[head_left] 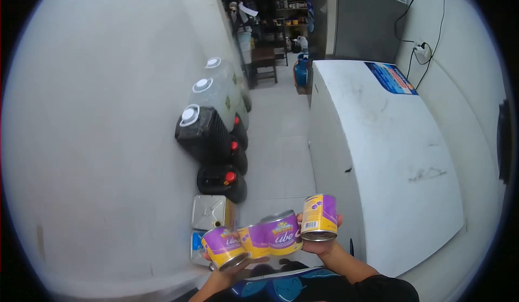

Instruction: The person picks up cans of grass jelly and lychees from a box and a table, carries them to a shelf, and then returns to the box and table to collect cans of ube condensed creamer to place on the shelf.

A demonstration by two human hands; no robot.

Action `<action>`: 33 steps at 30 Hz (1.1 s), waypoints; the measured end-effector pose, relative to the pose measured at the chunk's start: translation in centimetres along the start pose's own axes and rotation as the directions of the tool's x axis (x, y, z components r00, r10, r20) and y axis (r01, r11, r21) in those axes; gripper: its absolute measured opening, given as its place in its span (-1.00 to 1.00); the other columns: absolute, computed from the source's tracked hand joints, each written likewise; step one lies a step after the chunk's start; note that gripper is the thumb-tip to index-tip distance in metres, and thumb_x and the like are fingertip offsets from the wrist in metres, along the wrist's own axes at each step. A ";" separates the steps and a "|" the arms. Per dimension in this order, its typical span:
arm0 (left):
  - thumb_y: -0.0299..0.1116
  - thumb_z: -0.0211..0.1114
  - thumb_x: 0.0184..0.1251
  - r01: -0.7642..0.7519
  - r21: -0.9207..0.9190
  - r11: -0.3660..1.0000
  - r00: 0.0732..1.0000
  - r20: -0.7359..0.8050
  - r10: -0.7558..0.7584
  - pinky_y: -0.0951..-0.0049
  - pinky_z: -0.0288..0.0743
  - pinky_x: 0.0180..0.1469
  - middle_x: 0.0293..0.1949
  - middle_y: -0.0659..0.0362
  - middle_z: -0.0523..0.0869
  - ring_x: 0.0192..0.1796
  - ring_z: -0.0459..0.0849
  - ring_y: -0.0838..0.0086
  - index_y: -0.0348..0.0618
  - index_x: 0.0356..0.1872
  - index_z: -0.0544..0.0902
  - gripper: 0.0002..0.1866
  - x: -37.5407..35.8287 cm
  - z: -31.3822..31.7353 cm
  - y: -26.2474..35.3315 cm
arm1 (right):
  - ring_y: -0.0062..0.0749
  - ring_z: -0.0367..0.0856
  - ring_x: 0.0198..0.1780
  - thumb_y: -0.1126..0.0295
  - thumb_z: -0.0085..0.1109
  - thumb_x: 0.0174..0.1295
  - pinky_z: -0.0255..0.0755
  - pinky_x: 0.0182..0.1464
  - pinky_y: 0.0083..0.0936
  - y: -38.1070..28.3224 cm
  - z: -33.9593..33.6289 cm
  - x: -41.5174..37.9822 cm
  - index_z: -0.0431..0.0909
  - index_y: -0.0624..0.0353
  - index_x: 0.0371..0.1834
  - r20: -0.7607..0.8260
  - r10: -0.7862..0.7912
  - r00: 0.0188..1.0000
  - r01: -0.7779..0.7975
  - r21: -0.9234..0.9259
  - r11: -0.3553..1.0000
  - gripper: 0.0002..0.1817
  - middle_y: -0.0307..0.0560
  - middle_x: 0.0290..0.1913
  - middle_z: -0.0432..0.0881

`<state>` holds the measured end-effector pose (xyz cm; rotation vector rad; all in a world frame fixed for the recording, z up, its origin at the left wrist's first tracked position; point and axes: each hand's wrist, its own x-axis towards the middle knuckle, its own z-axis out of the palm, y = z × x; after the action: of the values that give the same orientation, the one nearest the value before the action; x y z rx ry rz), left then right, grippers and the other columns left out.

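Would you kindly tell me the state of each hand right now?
Left hand: closed, holding the leftmost can.
Right hand: closed, holding the rightmost can.

Cans [282, 234]: purple and yellow labels, white lettering, silvery rims; rightmost can [320, 215] bears a white barcode panel with black bars.
Large jerrycan [204, 135]: black, white cap [188, 114].
Taller containers [212, 96]: translucent whitish, white caps.
Small jugs [216, 179]: black, red caps.
Square tin [208, 211]: silvery top, yellowish side.
Chest appliance [389, 161]: white, grey smudges; sticker [393, 79] mainly blue, with orange and white.
Upright cabinet [365, 21]: dark grey.
Cylinder [301, 71]: blue.
Stool [264, 57]: dark brown.
Floor [274, 161]: pale grey tiles.
Shirt [330, 290]: black, blue motifs.
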<state>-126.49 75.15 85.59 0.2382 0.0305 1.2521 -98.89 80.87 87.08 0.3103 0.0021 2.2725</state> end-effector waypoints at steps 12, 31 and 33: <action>0.34 0.51 -0.34 0.344 -0.064 0.937 0.930 0.162 -0.331 -0.42 0.07 0.29 0.31 -0.07 0.23 0.39 0.17 -0.14 0.00 0.18 0.37 0.01 34.5 1.6 9.5 | -0.13 0.54 0.10 -0.51 0.28 -0.34 0.40 0.19 -0.05 -19.9 3.0 21.8 0.32 0.29 0.14 0.002 -0.331 0.944 0.317 -0.296 0.901 0.16 0.06 0.07 0.49; 0.28 0.57 -0.42 -0.058 0.117 0.991 0.998 0.043 0.053 -0.41 0.02 0.33 0.33 0.06 0.33 0.43 0.12 -0.09 -0.01 0.19 0.45 0.02 81.5 -2.9 22.9 | -0.17 0.42 0.24 -0.50 0.26 -0.28 0.15 0.37 -0.04 -55.5 3.7 53.7 0.29 0.17 0.21 0.164 -0.296 0.941 0.328 -0.229 0.917 0.12 0.00 0.15 0.46; 0.29 0.56 -0.41 -0.159 0.366 0.917 0.944 -0.215 0.250 -0.42 0.01 0.33 0.32 0.11 0.36 0.44 0.12 -0.07 -0.01 0.18 0.46 0.01 87.8 -5.5 25.5 | -0.17 0.41 0.25 -0.50 0.26 -0.28 0.13 0.37 -0.02 -62.0 1.0 60.5 0.29 0.18 0.22 0.114 -0.273 0.955 0.292 -0.223 0.930 0.13 0.00 0.16 0.46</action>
<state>-123.43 166.27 94.66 0.3881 0.4650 1.4800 -90.77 166.71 95.11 0.2569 -0.2515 1.9473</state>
